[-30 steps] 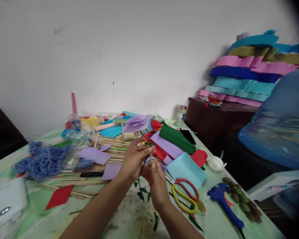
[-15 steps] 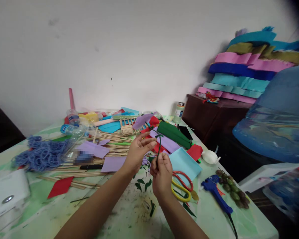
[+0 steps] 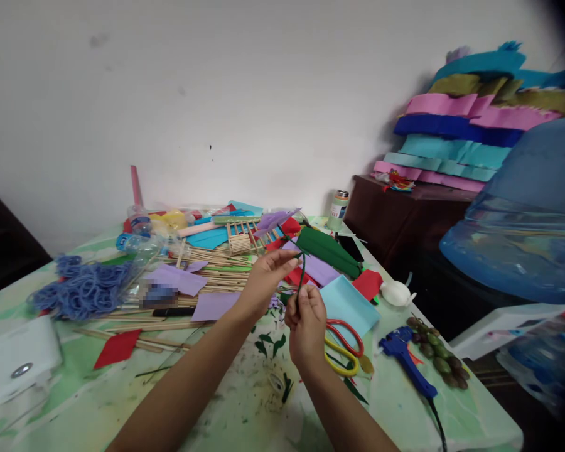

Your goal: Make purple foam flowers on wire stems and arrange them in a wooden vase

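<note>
A thin dark-green stem [image 3: 303, 273] rises from my right hand [image 3: 307, 326], whose fingers are wrapped round its lower part. Bent to the upper left, the stem runs towards a purple paper flower [image 3: 274, 221]. My left hand [image 3: 267, 280] pinches the stem near its bend, where a small green leaf sits; the fingertips partly hide it. Below the hands, several cut green leaves [image 3: 277, 344] lie on the tablecloth [image 3: 235, 408]. Scissors with red and yellow handles [image 3: 341, 370] rest beside my right wrist, their blades hidden.
A blue glue gun [image 3: 407, 361] and grapes [image 3: 437, 355] lie on the right. Light-blue paper [image 3: 351, 304] and a green paper roll [image 3: 328, 251] are behind the scissors. Wooden sticks [image 3: 221, 276], blue yarn [image 3: 82, 289] and a white device [image 3: 23, 361] occupy the left.
My left fingers have closed from a looser, spread pose and moved slightly right onto the stem at its leaf. The purple flower has tilted and shifted a little to the right.
</note>
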`<action>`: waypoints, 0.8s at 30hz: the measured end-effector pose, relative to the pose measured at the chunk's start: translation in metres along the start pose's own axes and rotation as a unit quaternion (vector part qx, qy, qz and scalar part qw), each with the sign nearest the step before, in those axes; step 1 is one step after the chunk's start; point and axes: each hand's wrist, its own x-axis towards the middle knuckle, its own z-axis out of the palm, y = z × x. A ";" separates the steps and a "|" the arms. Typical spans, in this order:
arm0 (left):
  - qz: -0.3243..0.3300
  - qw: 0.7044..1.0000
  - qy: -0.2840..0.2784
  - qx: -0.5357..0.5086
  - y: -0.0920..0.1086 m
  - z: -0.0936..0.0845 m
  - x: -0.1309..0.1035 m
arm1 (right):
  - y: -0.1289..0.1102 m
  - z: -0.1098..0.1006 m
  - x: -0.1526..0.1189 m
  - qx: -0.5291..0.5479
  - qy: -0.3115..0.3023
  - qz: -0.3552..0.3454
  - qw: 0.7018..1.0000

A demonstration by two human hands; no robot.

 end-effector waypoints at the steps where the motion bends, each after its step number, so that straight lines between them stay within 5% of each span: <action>1: 0.000 1.000 0.004 0.000 0.000 0.000 0.000 | 0.000 0.000 0.000 -0.005 -0.002 -0.006 1.000; 24: 0.011 0.998 -0.002 -0.069 0.012 -0.005 -0.006 | 0.008 -0.012 0.008 -0.172 0.026 -0.118 0.978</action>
